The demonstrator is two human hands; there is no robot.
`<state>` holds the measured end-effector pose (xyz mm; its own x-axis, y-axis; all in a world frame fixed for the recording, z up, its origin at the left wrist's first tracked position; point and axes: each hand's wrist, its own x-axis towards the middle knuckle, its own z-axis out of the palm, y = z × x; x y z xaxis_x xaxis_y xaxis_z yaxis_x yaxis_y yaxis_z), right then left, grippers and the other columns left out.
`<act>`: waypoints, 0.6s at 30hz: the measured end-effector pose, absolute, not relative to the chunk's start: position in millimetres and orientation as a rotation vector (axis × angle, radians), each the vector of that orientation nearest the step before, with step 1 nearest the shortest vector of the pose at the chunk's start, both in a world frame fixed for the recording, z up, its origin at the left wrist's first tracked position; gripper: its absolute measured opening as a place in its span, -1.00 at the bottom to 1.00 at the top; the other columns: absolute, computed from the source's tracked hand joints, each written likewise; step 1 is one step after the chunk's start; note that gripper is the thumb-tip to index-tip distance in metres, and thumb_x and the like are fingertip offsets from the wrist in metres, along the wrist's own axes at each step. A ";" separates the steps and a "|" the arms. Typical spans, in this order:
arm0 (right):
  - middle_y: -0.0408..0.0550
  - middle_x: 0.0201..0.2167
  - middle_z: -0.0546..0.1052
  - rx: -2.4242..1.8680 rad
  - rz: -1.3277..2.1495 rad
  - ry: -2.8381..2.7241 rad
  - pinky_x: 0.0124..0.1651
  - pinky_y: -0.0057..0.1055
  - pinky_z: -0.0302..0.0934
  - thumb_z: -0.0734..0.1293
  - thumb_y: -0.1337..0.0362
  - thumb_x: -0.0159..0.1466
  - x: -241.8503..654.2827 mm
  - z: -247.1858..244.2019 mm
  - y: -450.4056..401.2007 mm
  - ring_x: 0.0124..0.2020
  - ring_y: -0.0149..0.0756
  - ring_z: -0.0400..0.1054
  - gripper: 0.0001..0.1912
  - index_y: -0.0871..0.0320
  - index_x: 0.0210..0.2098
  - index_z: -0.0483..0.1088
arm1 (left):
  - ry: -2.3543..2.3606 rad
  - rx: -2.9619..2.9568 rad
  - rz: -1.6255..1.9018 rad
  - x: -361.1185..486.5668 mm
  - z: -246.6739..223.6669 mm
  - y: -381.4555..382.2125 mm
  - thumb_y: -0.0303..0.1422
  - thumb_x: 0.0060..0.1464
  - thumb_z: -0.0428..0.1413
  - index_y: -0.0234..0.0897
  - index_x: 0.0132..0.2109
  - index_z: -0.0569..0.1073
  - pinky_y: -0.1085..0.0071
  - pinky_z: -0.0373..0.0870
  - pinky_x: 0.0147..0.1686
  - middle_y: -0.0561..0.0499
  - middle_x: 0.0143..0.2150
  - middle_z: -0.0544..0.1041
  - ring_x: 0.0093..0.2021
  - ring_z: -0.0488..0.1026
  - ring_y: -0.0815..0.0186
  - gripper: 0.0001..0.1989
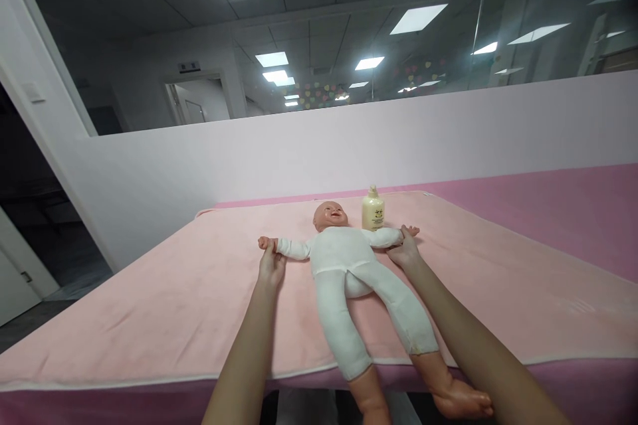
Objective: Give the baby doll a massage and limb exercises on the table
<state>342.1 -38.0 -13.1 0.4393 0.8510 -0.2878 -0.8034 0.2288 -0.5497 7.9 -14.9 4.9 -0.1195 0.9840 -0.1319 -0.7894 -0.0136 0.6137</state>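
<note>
A baby doll (341,249) with a white cloth body lies on its back on a pink blanket (164,299). Its head points to the far side, its arms are spread wide, and its lower legs hang over the near edge. My left hand (272,267) is closed around the doll's wrist on the left. On the other side my right hand (405,251) grips the doll's opposite wrist, with the small plastic hand showing past my fingers. A pale yellow pump bottle (373,210) stands upright beside the doll's head, behind the arm on the right.
Behind the table runs a low white wall (319,153) with a glass window (319,26) above it. A pink surface (563,219) shows beyond the blanket at the right. At the far left is a dark doorway (40,212).
</note>
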 end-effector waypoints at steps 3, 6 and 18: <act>-0.23 -0.33 0.45 -0.715 1.132 -0.077 -0.21 -0.35 0.35 0.20 0.15 0.24 342.2 -12.9 -37.9 -0.35 -0.40 0.37 -0.89 0.01 -0.25 0.23 | 0.667 0.410 1.597 7.2 3.6 -12.6 -0.39 0.19 -0.02 -0.30 -0.21 0.42 0.49 0.43 -0.13 -0.04 -0.28 0.48 -0.26 0.47 0.43 -0.86; -0.23 -0.35 0.46 -0.717 1.134 -0.095 -0.22 -0.34 0.36 0.18 0.17 0.25 341.8 -12.2 -38.5 -0.35 -0.40 0.38 -0.90 0.02 -0.28 0.24 | 0.655 0.420 1.590 5.9 1.7 -9.5 -0.39 0.20 -0.03 -0.30 -0.22 0.42 0.49 0.45 -0.14 -0.03 -0.30 0.48 -0.28 0.47 0.43 -0.85; -0.25 -0.37 0.46 -0.724 1.119 -0.081 -0.21 -0.38 0.38 0.25 0.27 0.21 339.6 -12.1 -37.9 -0.40 -0.44 0.37 -0.92 0.02 -0.28 0.25 | 0.656 0.421 1.594 6.0 4.2 -10.1 -0.42 0.18 -0.01 -0.30 -0.25 0.43 0.51 0.45 -0.17 -0.01 -0.33 0.48 -0.31 0.46 0.44 -0.87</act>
